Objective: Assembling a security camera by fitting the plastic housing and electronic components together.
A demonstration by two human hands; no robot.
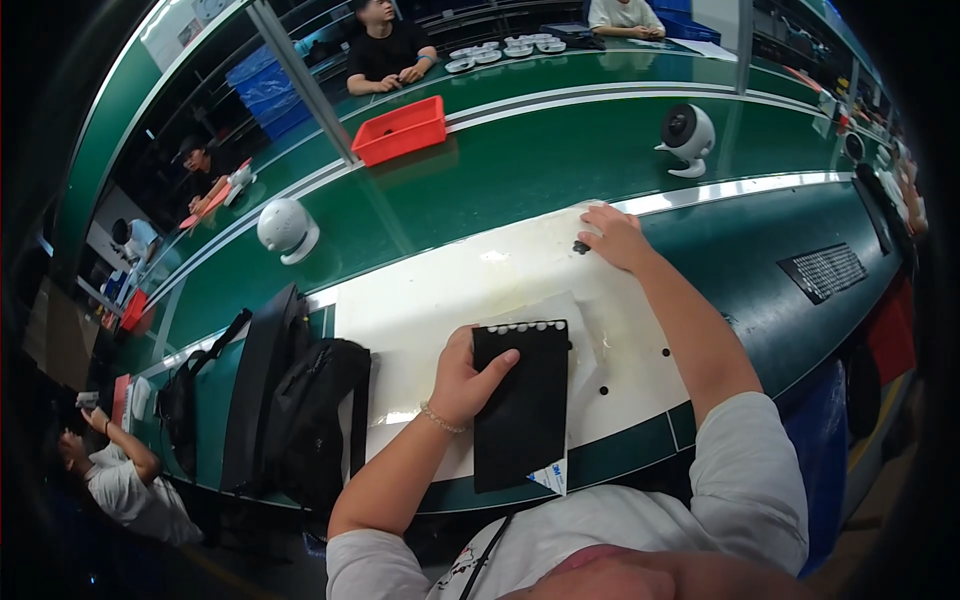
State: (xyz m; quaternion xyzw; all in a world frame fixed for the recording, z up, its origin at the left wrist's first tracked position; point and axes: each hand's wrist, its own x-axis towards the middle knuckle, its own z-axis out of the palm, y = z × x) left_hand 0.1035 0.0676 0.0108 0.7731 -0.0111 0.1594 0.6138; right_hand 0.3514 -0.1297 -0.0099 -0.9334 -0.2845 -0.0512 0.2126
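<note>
My left hand (468,378) grips a flat black sheet (520,420), thumb on top and the other fingers underneath. A row of round white pads (525,327) lines the sheet's far edge. At its near end a blue-and-white printed corner (551,476) sticks out. My right hand (614,237) reaches to the far edge of the white board (400,290), fingers apart and low over the surface. Close by its fingertips are small black pieces (581,247); nothing shows held there. Behind the black sheet lies a pale translucent sheet (585,325), partly covered.
Black bags (325,420) and a dark panel (262,400) stand left of the board. Across the green belt are white round-headed devices (287,230) and a red bin (400,130). A perforated black sheet (823,272) lies at right. Other people sit beyond the belt and at left.
</note>
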